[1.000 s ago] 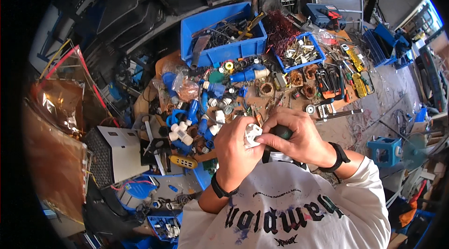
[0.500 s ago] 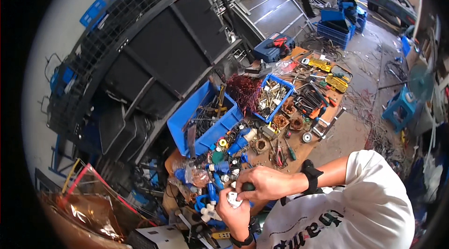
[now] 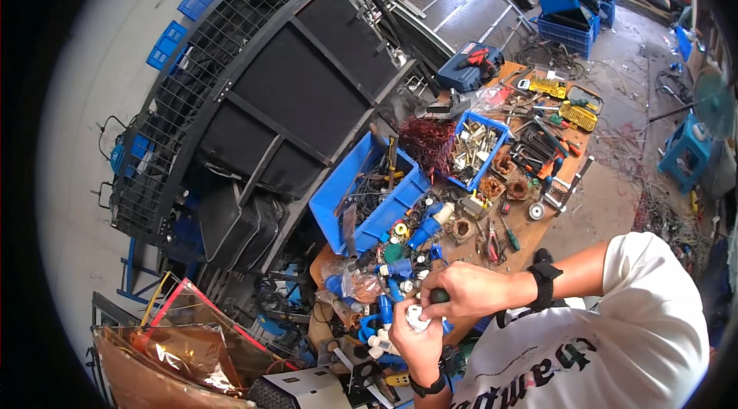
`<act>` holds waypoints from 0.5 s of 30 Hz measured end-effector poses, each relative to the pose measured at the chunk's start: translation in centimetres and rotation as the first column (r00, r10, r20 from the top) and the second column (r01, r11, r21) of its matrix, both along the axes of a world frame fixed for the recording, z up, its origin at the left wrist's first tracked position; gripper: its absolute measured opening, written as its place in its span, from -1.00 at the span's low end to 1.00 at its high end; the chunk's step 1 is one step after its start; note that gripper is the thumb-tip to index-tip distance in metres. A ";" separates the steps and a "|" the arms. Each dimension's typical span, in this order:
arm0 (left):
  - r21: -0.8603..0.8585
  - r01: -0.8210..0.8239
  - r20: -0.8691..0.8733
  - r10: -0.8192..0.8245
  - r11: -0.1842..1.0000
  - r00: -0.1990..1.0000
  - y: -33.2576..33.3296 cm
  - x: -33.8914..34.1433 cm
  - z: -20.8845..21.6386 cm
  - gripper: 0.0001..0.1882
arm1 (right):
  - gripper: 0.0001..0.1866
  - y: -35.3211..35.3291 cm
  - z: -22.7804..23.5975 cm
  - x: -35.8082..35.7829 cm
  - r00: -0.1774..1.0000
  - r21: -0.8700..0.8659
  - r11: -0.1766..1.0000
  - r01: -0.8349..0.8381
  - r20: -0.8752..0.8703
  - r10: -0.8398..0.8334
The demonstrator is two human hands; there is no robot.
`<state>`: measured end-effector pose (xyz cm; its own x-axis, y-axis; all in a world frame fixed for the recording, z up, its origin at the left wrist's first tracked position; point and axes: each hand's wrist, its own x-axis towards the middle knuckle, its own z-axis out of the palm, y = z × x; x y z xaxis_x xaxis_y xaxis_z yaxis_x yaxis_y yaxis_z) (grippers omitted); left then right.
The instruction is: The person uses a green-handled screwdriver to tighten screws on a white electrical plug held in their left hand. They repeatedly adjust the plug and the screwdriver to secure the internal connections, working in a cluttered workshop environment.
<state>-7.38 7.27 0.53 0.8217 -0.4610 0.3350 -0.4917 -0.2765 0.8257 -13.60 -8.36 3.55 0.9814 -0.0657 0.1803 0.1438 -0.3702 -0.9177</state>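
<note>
My left hand [image 3: 416, 346] is closed around a small white plastic fitting [image 3: 417, 318], perhaps a plug or socket piece. Just above it, my right hand [image 3: 475, 290] grips a screwdriver [image 3: 439, 296]. Only the rounded dark green end of its handle shows; the shaft and tip are hidden behind my fingers and the fitting. Both hands meet over the near edge of the workbench. Blue and white plug parts [image 3: 393, 268] lie in a heap beyond my left hand. Pliers [image 3: 493, 246] and a green-handled screwdriver [image 3: 511, 238] rest beyond my right hand.
A large blue bin [image 3: 327, 217] of scrap and a smaller blue crate [image 3: 470, 184] of brass-coloured pieces stand on the bench [image 3: 588, 167]. Hand tools and a yellow bit case [image 3: 576, 116] lie at its far right. A black mesh rack [image 3: 254, 28] runs along the left.
The whole scene has shifted right in the picture as my head turned. My hands keep the same hold on the fitting and the screwdriver, with only slight finger movement.
</note>
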 end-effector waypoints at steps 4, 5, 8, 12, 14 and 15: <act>0.025 -0.005 0.026 0.005 1.000 1.000 0.1 0.0 -0.2 -0.74 | -0.75 -0.1 0.2 -0.3 1.000 -0.008 1.000 -0.010 0.019 0.010; 0.036 -0.014 0.041 0.012 0.999 0.999 0.2 0.0 -0.2 -0.74 | -0.76 -0.1 -0.4 -0.3 1.000 0.029 0.999 -0.013 0.027 0.012; 0.041 -0.002 0.054 -0.001 0.999 0.999 0.3 -0.1 -0.3 -0.76 | -0.78 0.1 -0.2 -0.5 0.999 0.064 0.998 0.005 -0.050 -0.001; 0.050 -0.009 -0.009 0.010 0.999 1.000 0.3 -0.5 -0.6 -0.74 | -0.76 0.3 -0.4 -1.0 0.997 0.023 0.999 0.046 -0.070 -0.044; 0.074 -0.004 -0.013 0.005 0.997 1.000 0.6 -0.5 -0.9 -0.73 | -0.75 0.4 -1.4 -0.8 0.998 0.040 0.997 0.063 -0.017 -0.062; 0.075 -0.003 -0.010 0.004 0.997 1.000 0.9 -0.4 -1.3 -0.72 | -0.75 0.3 -1.8 -0.6 0.999 0.022 0.999 0.040 -0.016 -0.040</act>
<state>-7.76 8.13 -0.77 0.8266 -0.4817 0.2909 -0.4822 -0.3399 0.8074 -14.21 -8.02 1.79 0.9806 -0.1089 0.1633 0.1150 -0.3551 -0.9277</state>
